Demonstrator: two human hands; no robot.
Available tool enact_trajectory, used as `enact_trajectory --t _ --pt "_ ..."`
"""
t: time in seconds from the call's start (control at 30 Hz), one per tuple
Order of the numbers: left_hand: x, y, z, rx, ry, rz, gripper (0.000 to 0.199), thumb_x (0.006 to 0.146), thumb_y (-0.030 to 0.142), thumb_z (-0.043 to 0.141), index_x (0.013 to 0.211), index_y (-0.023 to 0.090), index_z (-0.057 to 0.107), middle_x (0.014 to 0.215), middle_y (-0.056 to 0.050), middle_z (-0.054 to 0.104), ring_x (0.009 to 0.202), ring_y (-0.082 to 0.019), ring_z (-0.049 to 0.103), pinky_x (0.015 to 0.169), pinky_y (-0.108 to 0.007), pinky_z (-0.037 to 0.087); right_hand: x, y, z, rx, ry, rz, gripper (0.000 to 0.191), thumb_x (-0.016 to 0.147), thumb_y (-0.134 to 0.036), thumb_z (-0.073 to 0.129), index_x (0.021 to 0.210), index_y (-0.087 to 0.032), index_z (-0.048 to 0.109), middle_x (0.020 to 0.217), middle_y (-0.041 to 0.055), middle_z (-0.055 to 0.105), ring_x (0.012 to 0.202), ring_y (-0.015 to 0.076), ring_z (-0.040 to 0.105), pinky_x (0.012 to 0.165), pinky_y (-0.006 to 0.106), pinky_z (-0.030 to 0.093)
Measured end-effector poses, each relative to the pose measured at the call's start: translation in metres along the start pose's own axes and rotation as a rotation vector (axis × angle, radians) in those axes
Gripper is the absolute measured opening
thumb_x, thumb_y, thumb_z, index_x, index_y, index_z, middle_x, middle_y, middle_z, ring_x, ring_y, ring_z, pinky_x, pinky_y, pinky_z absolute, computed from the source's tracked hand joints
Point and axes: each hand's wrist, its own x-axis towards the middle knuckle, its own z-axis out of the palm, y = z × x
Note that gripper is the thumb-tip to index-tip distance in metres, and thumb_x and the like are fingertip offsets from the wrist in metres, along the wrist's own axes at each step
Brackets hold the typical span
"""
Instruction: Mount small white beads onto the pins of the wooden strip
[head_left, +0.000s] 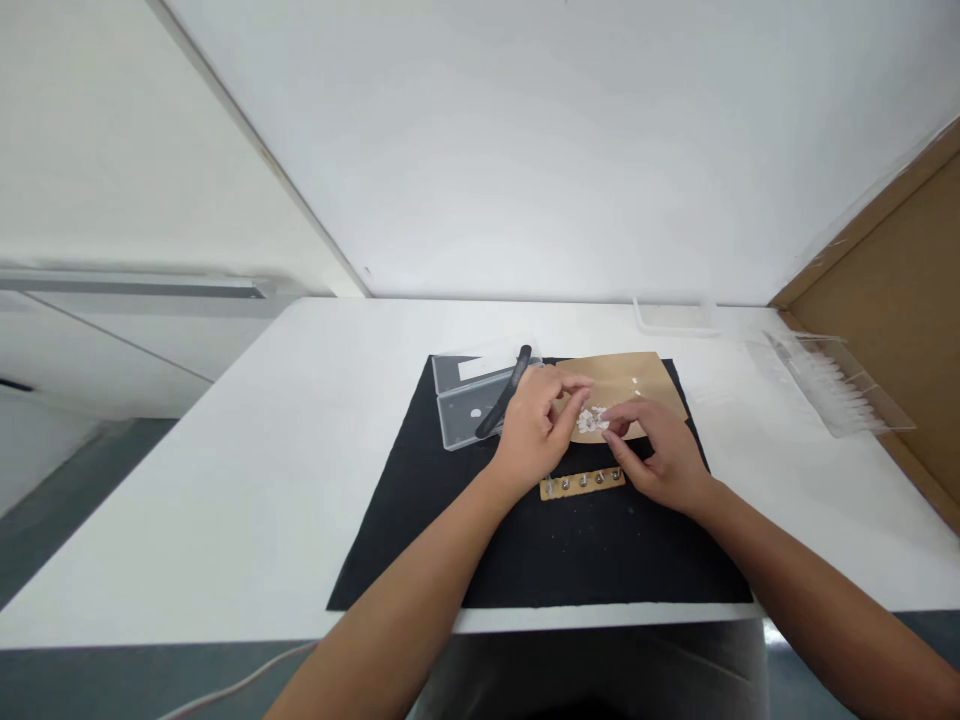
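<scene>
My left hand [534,418] hovers over the left part of a brown paper sheet [609,367], thumb and forefinger drawn together. Whatever lies between those fingertips is too small to make out. At the right of a small heap of white pieces [591,420] on the paper, my right hand [660,455] is curled in a pinch. Its fingertips are beside the heap, and I cannot make out what they hold. Below both hands lies a tan strip [574,486] with several shiny metal round parts in a row.
A black mat [420,530] lies under everything on the white table [247,450]. Left of the paper is an open clear plastic case [455,415] with a black curved tool [506,392] across it. Clear trays [832,385] stand at the right, another [675,318] by the wall.
</scene>
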Motion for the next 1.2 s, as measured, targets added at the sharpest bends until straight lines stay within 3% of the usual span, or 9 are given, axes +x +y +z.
enact_trajectory --t 0.17,0.33,0.5,0.63,0.77,0.87,1.0,1.1,1.2 --pt "-0.004 0.009 0.008 -0.262 -0.009 -0.210 0.018 0.093 0.039 0.077 0.100 0.023 0.081 0.090 -0.004 0.072 0.073 -0.014 0.064 0.054 -0.023 0.046 0.001 0.002 0.002 0.151 0.033 0.203 0.029 0.099 -0.033 0.069 0.127 -0.027 0.064 0.101 0.0029 0.072 0.085 0.0174 0.066 0.073 0.033 0.052" --pt "-0.006 0.015 0.013 -0.386 -0.048 -0.305 0.022 0.085 0.045 0.085 0.089 0.023 0.085 0.085 -0.004 0.078 0.054 -0.009 0.053 0.049 -0.025 0.041 -0.002 0.002 0.005 0.227 0.074 0.319 0.019 0.100 -0.039 0.068 0.115 -0.029 0.074 0.092 0.0015 0.074 0.069 0.0150 0.060 0.063 0.031 0.048" --pt "-0.006 0.013 0.014 -0.384 -0.034 -0.219 0.025 0.086 0.051 0.082 0.085 0.026 0.085 0.082 -0.006 0.078 0.077 -0.018 0.065 0.060 -0.029 0.049 -0.005 0.001 0.006 0.365 0.155 0.345 0.015 0.098 -0.039 0.072 0.104 -0.028 0.079 0.089 0.0020 0.075 0.072 0.0160 0.066 0.067 0.032 0.054" --pt "-0.005 0.014 0.011 -0.305 -0.065 -0.176 0.024 0.090 0.050 0.079 0.092 0.027 0.086 0.075 -0.004 0.072 0.074 -0.018 0.063 0.065 -0.032 0.050 -0.005 0.004 0.005 0.423 0.193 0.286 0.009 0.096 -0.034 0.075 0.099 -0.027 0.079 0.090 0.0023 0.075 0.074 0.0160 0.068 0.067 0.033 0.057" --pt "0.000 0.011 0.004 -0.100 -0.099 -0.014 0.027 0.101 0.043 0.066 0.089 0.025 0.081 0.077 -0.003 0.071 0.078 -0.018 0.064 0.078 -0.037 0.053 -0.003 0.005 0.000 0.335 0.219 0.262 0.010 0.096 -0.034 0.074 0.101 -0.026 0.079 0.092 0.0040 0.075 0.073 0.0168 0.067 0.064 0.033 0.057" --pt "0.006 -0.002 -0.008 0.277 0.034 0.078 0.028 0.104 0.036 0.060 0.085 0.020 0.074 0.084 -0.006 0.071 0.088 -0.023 0.061 0.087 -0.042 0.050 0.001 0.004 -0.004 0.190 0.253 0.238 0.009 0.096 -0.032 0.073 0.100 -0.026 0.079 0.092 0.0041 0.076 0.072 0.0165 0.065 0.058 0.032 0.052" --pt "0.007 -0.029 -0.027 0.704 0.159 -0.072 0.029 0.099 0.041 0.061 0.095 0.015 0.074 0.095 -0.018 0.068 0.102 -0.036 0.054 0.087 -0.051 0.048 0.004 0.003 -0.008 0.028 0.261 0.148 0.007 0.097 -0.028 0.071 0.097 -0.027 0.077 0.089 0.0035 0.075 0.075 0.0179 0.066 0.059 0.033 0.051" --pt "0.002 -0.042 -0.034 0.855 0.109 -0.158 0.039 0.092 0.053 0.067 0.085 0.015 0.072 0.090 -0.019 0.065 0.099 -0.039 0.053 0.084 -0.055 0.048 0.005 0.003 -0.008 -0.035 0.251 0.127 0.006 0.098 -0.026 0.070 0.096 -0.026 0.075 0.088 0.0032 0.074 0.076 0.0178 0.066 0.061 0.033 0.053" --pt "-0.003 -0.047 -0.033 0.906 -0.015 -0.216 0.040 0.091 0.054 0.066 0.076 0.017 0.069 0.087 -0.019 0.064 0.100 -0.041 0.055 0.082 -0.055 0.049 0.005 0.004 -0.008 -0.078 0.236 0.133 0.007 0.098 -0.026 0.069 0.092 -0.025 0.071 0.085 0.0021 0.072 0.075 0.0170 0.065 0.065 0.032 0.053"
